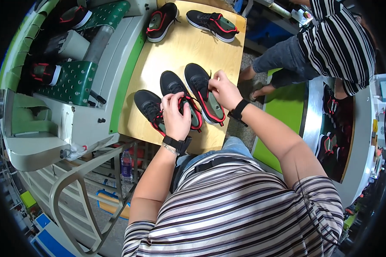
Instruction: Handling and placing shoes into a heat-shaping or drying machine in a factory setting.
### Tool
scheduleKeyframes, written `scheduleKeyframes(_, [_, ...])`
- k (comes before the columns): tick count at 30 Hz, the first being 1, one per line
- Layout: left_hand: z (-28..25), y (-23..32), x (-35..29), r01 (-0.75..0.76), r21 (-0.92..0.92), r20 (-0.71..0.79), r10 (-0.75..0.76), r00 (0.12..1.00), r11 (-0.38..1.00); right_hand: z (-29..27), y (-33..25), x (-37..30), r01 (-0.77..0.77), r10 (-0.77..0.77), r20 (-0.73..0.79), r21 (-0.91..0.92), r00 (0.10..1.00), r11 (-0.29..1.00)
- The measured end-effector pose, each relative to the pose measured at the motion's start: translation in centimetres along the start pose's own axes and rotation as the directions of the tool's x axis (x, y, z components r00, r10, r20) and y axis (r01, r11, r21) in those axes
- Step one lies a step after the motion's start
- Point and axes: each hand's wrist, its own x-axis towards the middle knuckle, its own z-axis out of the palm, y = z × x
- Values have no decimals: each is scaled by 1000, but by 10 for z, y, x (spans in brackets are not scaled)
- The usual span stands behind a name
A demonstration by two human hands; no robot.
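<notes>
Shoes (196,77) stood on the table (154,64), three nearest me. My right hand (225,89) met the right one, fingertips together; my left hand (176,118) curled over the middle. Anything pinched: I could not tell.

A pale wooden table (193,47) carries five black shoes (198,81) — two far, three near.

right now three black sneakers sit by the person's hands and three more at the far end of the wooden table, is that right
Not quite: the head view shows two black sneakers at the far end of the wooden table, not three. The three near sneakers do sit by the left hand and right hand.
</notes>
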Motion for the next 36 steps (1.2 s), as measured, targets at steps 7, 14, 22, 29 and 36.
scheduleKeyframes(7, [17, -7, -14, 247, -205, 34, -245, 969, 947, 14, 55, 24, -756, 554, 518, 390, 652, 525])
scheduleKeyframes(14, [56, -19, -20, 315, -138, -21, -320, 947, 939, 21, 38, -26, -708, 491, 517, 586, 701, 394])
scheduleKeyframes(22, [-73, 25, 50, 389, -858, 151, -559, 815, 335, 57, 1, -75, -516, 469, 239, 555, 850, 652])
scheduleKeyframes(29, [-195, 37, 130, 10, -393, -597, -263, 758, 919, -5, -11, -16, -448, 560, 289, 878, 777, 169])
scheduleKeyframes(36, [-252, -58, 193, 287, -214, -704, -351, 617, 934, -62, -102, 202, 123, 116, -247, 772, 962, 623])
